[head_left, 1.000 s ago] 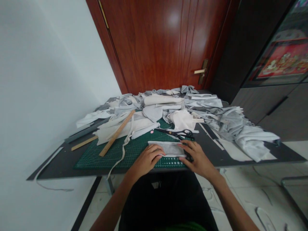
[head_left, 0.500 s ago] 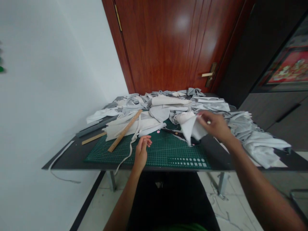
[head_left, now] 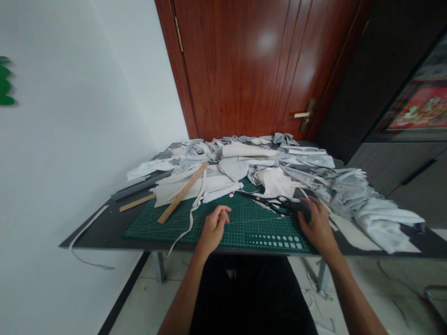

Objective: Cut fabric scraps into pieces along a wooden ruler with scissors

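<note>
My right hand (head_left: 317, 227) is low over the right edge of the green cutting mat (head_left: 237, 225), thumb and fingers apart, with no cloth in it. Just left of its fingers lie black-handled scissors (head_left: 267, 200), blades pointing left. A crumpled off-white cloth piece (head_left: 277, 181) lies directly behind the scissors. My left hand (head_left: 213, 229) is above the middle of the mat, fingers loosely bent and nothing visible in them. To its left, a narrow cloth strip (head_left: 191, 221) trails over the mat toward the front edge.
A wooden ruler (head_left: 183, 193) lies slanted across pale cloth, and another wooden strip (head_left: 137, 203) is at its left. Heaped white and grey scraps (head_left: 195, 151) line the back of the dark table (head_left: 101, 228). More cloth (head_left: 380, 209) is piled at the right. A thin strip (head_left: 84, 230) overhangs the left edge.
My right hand has let go of the off-white cloth, which now lies behind the scissors, and has come down nearer me. The scissors show more fully. My left hand has shifted slightly right.
</note>
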`<action>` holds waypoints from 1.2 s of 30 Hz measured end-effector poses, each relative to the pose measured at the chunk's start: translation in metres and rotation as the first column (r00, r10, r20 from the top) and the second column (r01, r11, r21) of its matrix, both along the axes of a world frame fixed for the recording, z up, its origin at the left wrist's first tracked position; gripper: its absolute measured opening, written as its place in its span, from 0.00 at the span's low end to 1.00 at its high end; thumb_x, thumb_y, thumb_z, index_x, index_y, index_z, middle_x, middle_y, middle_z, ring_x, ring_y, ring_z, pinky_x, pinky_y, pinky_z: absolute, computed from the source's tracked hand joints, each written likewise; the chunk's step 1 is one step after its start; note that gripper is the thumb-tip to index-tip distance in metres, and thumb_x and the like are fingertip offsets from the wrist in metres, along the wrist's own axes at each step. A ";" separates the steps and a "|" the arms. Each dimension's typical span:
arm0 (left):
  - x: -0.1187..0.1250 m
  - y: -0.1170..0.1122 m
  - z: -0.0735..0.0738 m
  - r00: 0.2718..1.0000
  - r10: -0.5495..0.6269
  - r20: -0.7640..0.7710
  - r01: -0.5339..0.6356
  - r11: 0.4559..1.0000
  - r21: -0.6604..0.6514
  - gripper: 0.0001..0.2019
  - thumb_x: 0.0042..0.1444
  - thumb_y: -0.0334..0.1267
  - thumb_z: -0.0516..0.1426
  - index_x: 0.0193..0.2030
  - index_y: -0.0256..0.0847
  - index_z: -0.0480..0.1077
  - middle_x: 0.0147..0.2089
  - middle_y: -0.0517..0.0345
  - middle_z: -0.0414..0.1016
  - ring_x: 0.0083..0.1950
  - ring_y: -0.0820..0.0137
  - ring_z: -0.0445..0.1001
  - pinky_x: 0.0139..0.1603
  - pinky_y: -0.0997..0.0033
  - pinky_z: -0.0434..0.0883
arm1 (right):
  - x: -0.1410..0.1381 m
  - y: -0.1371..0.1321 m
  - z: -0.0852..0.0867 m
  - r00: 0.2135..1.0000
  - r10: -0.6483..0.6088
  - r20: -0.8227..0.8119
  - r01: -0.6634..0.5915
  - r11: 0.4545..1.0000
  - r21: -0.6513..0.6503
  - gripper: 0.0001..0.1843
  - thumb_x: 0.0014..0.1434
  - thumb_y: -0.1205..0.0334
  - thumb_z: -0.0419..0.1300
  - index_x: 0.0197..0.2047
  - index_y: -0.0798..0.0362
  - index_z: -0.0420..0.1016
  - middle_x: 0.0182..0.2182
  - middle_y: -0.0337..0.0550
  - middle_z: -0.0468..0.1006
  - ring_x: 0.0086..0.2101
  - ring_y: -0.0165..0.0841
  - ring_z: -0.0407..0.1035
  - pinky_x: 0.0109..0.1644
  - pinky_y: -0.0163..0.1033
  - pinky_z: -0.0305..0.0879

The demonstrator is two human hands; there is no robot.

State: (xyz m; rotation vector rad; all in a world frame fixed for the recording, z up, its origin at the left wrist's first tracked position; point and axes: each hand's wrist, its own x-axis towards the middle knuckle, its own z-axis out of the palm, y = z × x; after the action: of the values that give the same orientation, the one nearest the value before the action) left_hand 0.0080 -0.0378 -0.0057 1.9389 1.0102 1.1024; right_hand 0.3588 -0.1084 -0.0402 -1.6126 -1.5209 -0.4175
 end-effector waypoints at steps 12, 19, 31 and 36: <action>-0.010 0.002 0.014 0.936 -0.127 -0.328 0.185 0.971 0.153 0.14 0.73 0.41 0.48 0.46 0.45 0.74 0.45 0.53 0.78 0.50 0.61 0.75 0.54 0.61 0.71 | -0.001 -0.005 -0.013 0.989 0.108 -0.103 -0.121 0.984 -0.129 0.13 0.68 0.55 0.54 0.52 0.50 0.73 0.48 0.53 0.79 0.49 0.48 0.73 0.58 0.57 0.68; -0.023 0.072 0.039 0.755 0.220 -0.617 -0.012 0.946 0.323 0.14 0.67 0.31 0.52 0.55 0.39 0.72 0.56 0.44 0.74 0.61 0.55 0.70 0.66 0.52 0.66 | -0.003 -0.006 -0.014 0.997 0.062 -0.052 -0.068 0.990 -0.126 0.13 0.68 0.56 0.54 0.51 0.50 0.73 0.46 0.54 0.79 0.48 0.49 0.72 0.55 0.58 0.68; -0.008 0.093 0.041 0.675 0.267 -0.688 -0.173 0.964 0.204 0.06 0.57 0.32 0.59 0.42 0.40 0.70 0.48 0.45 0.77 0.51 0.56 0.76 0.51 0.60 0.71 | -0.006 -0.007 -0.017 0.998 0.006 0.066 0.003 0.989 -0.149 0.12 0.68 0.60 0.54 0.52 0.52 0.73 0.47 0.54 0.78 0.48 0.49 0.70 0.54 0.56 0.67; -0.012 0.087 0.054 0.750 0.338 -0.569 -0.298 0.940 0.166 0.06 0.59 0.38 0.57 0.31 0.42 0.65 0.32 0.49 0.74 0.43 0.54 0.77 0.48 0.56 0.71 | -0.007 -0.008 -0.015 1.000 0.008 0.030 -0.003 0.989 -0.147 0.12 0.68 0.60 0.54 0.51 0.52 0.75 0.47 0.55 0.78 0.49 0.50 0.71 0.55 0.58 0.67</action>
State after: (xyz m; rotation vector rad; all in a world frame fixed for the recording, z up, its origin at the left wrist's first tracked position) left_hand -0.0039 0.0488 0.0484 2.2826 1.7164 0.6948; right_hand 0.3517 -0.1162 -0.0548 -1.7220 -1.6110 -0.3344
